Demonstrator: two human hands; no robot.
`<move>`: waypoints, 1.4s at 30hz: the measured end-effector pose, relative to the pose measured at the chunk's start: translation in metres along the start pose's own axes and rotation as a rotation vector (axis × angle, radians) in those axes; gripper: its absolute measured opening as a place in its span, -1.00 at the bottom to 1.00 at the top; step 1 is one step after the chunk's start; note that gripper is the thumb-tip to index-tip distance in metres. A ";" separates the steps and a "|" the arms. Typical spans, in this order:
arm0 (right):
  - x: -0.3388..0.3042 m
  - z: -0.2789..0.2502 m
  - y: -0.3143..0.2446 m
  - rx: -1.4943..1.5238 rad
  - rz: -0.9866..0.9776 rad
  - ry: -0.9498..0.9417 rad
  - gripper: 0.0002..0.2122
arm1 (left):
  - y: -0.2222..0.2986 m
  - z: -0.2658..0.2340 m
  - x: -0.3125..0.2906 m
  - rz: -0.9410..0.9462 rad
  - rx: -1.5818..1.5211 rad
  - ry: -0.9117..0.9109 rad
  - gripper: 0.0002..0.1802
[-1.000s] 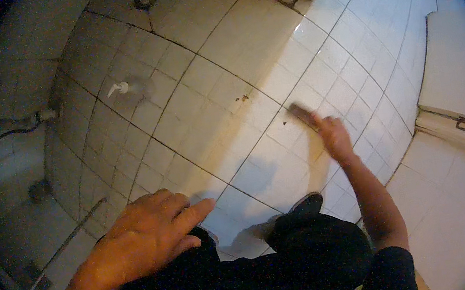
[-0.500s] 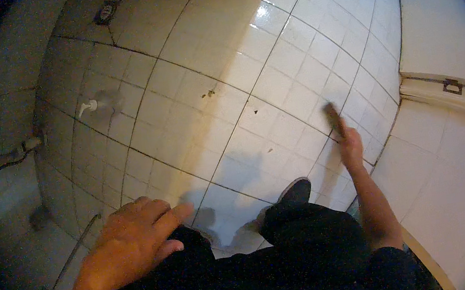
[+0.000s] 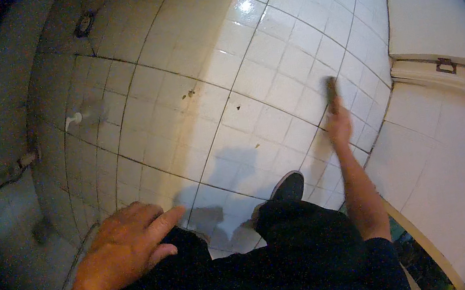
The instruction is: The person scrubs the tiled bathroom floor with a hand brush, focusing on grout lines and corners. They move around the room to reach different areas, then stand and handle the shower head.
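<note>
My right hand [image 3: 339,126] reaches out over the white tiled floor [image 3: 271,81], closed round the near end of a narrow brownish brush [image 3: 332,94]. The brush points away from me; its far end is smeared by motion, and its underside is hidden. At the lower left, my left hand [image 3: 125,247] hovers or rests by my left knee, back upward, thumb apart from the loosely bent fingers, with nothing visible in it. Small dark crumbs [image 3: 238,108] and a cluster of bits [image 3: 188,94] lie on the tiles between the hands and the far wall.
A clear bottle with a white pump top [image 3: 73,120] is on the floor at left. Beyond it sits a floor drain [image 3: 85,24]. A pipe fitting [image 3: 26,162] juts from the left wall. At right runs a pale door frame with a metal latch plate [image 3: 445,65]. My dark shoe [image 3: 288,187] stands near centre.
My right hand has moved forward and a little right across the tiles with the brush. My left hand stays by my knee. The whole view has shifted slightly.
</note>
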State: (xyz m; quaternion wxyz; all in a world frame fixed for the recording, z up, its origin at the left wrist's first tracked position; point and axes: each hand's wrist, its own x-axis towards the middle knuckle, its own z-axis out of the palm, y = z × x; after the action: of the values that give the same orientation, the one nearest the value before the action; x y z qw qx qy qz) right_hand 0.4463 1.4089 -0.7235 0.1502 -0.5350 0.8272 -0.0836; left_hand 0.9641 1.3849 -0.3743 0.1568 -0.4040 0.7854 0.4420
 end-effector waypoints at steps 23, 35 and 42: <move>-0.081 -0.014 -0.032 -0.046 -0.228 -0.209 -0.36 | -0.015 0.004 0.008 0.093 -0.062 -0.041 -0.33; -0.005 -0.051 -0.222 0.036 -0.924 -0.463 -0.44 | -0.139 0.040 -0.057 -0.133 -0.322 0.362 -0.56; -0.021 -0.066 -0.257 0.505 -0.188 -0.961 -0.52 | -0.301 0.133 -0.038 -0.689 -0.617 0.946 -0.37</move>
State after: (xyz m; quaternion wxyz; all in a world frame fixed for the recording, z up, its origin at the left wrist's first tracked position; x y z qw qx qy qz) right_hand 0.6533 1.3201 -0.5810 0.6266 -0.5318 0.5684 -0.0387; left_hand 1.2058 1.4274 -0.5970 -0.1957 -0.8092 0.4326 0.3460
